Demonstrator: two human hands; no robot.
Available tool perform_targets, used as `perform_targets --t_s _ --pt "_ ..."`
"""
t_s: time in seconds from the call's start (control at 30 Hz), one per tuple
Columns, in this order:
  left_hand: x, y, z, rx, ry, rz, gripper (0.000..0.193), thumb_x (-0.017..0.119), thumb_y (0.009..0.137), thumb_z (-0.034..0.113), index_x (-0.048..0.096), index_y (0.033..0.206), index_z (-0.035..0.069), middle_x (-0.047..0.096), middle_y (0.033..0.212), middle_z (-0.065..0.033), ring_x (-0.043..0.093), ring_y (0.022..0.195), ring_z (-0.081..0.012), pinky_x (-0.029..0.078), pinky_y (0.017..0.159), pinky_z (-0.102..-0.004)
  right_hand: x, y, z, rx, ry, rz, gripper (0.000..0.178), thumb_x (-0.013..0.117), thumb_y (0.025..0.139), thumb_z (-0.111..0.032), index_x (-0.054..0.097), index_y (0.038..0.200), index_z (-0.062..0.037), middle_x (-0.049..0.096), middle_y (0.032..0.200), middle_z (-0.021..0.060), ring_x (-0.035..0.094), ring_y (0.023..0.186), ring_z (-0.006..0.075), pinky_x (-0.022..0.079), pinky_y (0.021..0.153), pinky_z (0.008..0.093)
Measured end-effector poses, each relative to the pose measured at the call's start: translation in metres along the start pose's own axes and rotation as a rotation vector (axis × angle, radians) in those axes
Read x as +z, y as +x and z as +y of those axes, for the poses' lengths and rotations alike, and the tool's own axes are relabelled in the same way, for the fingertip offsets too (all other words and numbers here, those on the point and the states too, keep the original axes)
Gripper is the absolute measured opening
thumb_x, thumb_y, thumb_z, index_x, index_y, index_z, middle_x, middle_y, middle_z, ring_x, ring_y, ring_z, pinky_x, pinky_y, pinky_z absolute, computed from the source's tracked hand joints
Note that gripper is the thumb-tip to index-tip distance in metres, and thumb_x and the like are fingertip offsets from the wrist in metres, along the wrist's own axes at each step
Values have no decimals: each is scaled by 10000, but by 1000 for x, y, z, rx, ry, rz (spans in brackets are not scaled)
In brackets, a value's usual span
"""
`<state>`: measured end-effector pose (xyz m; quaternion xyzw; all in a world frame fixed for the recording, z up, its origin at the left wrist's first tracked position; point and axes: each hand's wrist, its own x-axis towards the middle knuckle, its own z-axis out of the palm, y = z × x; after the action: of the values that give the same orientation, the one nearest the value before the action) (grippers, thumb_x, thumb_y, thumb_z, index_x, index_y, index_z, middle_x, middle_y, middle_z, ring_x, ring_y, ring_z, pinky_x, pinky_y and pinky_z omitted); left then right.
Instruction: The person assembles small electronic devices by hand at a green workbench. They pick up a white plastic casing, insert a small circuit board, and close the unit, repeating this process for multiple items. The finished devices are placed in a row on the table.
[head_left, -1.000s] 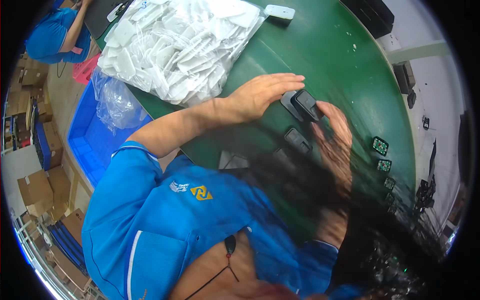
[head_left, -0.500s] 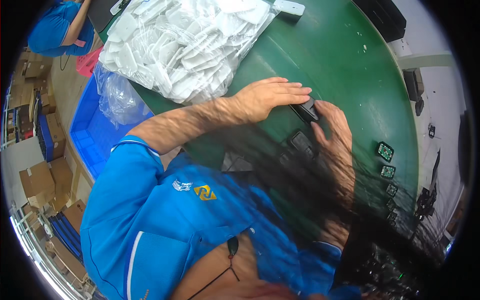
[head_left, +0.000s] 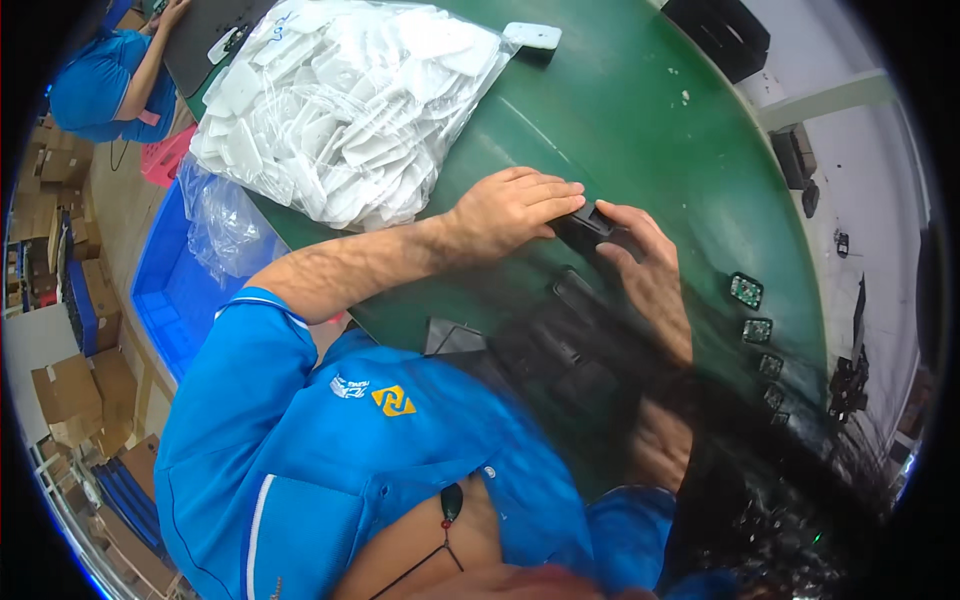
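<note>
Both my hands meet at a small black plastic case (head_left: 590, 222) above the green table. My left hand (head_left: 508, 212) is closed on its left end, fingers bent over the upper edge. On the other end, the thumb and fingers of my right hand (head_left: 648, 262) pinch the case. An open recess shows in its face between the hands. Closer to my body lie more dark case parts (head_left: 575, 290), partly hidden by blurred dark strands like hair. These strands also cover much of my right forearm.
A clear bag of white plastic plates (head_left: 350, 110) lies at the far left. Beyond it is a white plate on a dark block (head_left: 533, 38). Several small circuit boards (head_left: 746, 290) line the right edge. A blue crate (head_left: 165, 290) stands left; another person (head_left: 115, 85) works at the far left.
The case has tilted, and its recess shows more. My left fingers, stretched flat over it before, are now bent around its edge. The whole view has shifted slightly.
</note>
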<state>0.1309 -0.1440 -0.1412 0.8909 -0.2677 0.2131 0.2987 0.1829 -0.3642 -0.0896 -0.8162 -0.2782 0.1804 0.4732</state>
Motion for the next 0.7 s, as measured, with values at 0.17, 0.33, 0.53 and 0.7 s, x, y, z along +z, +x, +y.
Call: perform_targets --t_s 0.17,0.33,0.53,0.7 --pt "9 20 -9 -90 -116 67 354 674 764 143 611 1104 68 638 1030 -74 595 954 -269 469 822 -388 -2 1 4 -61 31 55 591 731 708 -94 536 1266 -85 452 1321 83 483 1150 212 443 936 348" --pt "21 45 -6 -352 -402 100 261 606 860 128 599 1104 35 615 891 -110 606 746 -235 483 663 -336 6 19 24 -60 80 275 429 691 805 -117 566 1211 -58 580 1113 64 558 941 176 447 863 283" --pt "48 105 -27 -550 -560 5 248 599 876 167 626 1054 -4 651 756 -99 599 554 -129 484 519 -284 -31 17 30 -34 -117 498 518 688 835 -216 494 1288 -58 564 1157 75 554 972 167 459 824 294" --pt "60 134 -70 -725 -484 -79 300 615 880 240 622 1013 -29 662 718 -104 621 529 -131 496 492 -269 -70 -47 32 150 -179 715 214 625 879 -166 657 1046 -36 638 990 47 577 871 121 453 783 259"
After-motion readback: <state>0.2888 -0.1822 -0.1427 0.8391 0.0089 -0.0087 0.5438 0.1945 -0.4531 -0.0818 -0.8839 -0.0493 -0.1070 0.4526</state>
